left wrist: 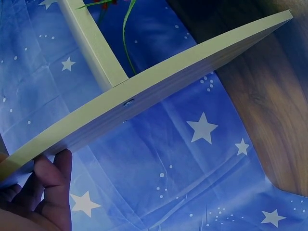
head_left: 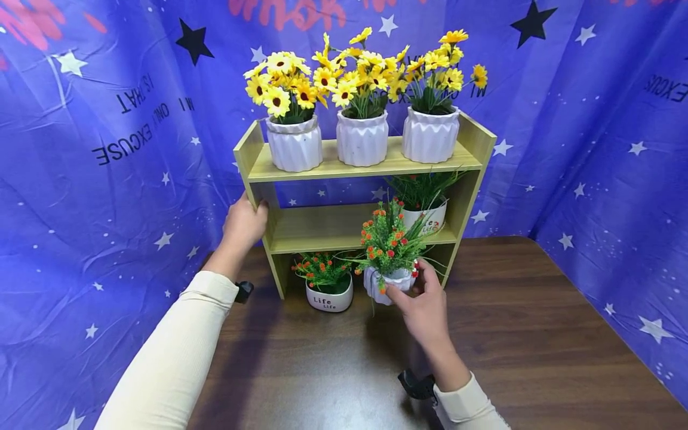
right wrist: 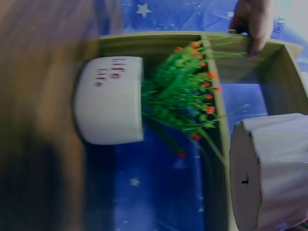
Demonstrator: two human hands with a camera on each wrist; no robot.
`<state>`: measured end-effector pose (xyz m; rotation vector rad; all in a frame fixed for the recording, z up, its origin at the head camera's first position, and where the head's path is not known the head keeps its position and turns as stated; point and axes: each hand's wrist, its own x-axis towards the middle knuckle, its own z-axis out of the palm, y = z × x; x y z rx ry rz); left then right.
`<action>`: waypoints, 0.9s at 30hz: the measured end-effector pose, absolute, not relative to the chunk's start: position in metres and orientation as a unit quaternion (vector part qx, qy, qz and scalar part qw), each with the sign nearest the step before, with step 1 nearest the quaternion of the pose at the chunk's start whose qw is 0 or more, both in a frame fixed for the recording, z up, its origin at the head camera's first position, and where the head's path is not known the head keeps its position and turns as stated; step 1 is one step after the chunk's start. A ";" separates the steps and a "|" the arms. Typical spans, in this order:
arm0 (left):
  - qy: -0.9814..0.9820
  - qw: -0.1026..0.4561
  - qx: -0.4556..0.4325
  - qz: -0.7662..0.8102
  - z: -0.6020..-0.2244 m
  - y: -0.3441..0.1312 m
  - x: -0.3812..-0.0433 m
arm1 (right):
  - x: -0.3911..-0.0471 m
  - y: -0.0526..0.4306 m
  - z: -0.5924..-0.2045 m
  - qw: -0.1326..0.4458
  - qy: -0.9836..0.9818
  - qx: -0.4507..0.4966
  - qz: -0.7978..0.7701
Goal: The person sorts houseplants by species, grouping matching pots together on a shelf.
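A small wooden shelf (head_left: 317, 226) stands against the blue curtain. My left hand (head_left: 244, 224) grips its left side panel (left wrist: 159, 79) at about middle-board height. In front of the shelf, my right hand (head_left: 430, 307) holds a white fluted flowerpot (head_left: 376, 288) with an orange-and-red flowering plant (head_left: 388, 236). The pot is off the table, its flat underside showing in the right wrist view. A white "Life" pot (head_left: 329, 298) with orange flowers sits in the bottom opening at the left. Another white "Life" pot (head_left: 438, 215) with grassy leaves stands on the middle board's right end, partly hidden by the held plant.
Along the top board stand three white fluted pots of yellow flowers: left (head_left: 294, 146), middle (head_left: 362, 140) and right (head_left: 430, 137). A brown wooden table (head_left: 516, 334) spreads out in front. A starry blue curtain (head_left: 134, 197) encloses the back and sides.
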<state>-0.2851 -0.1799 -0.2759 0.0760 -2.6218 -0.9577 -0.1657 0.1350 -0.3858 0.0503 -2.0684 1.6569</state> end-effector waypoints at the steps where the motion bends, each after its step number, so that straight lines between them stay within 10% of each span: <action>1: -0.925 0.174 0.026 -0.337 -0.275 -0.180 -0.285 | -0.169 0.135 -0.381 0.243 -0.750 0.025 0.615; 27: -0.926 0.175 0.019 -0.334 -0.276 -0.178 -0.284 | -0.250 0.111 -0.348 0.235 -0.801 0.027 0.549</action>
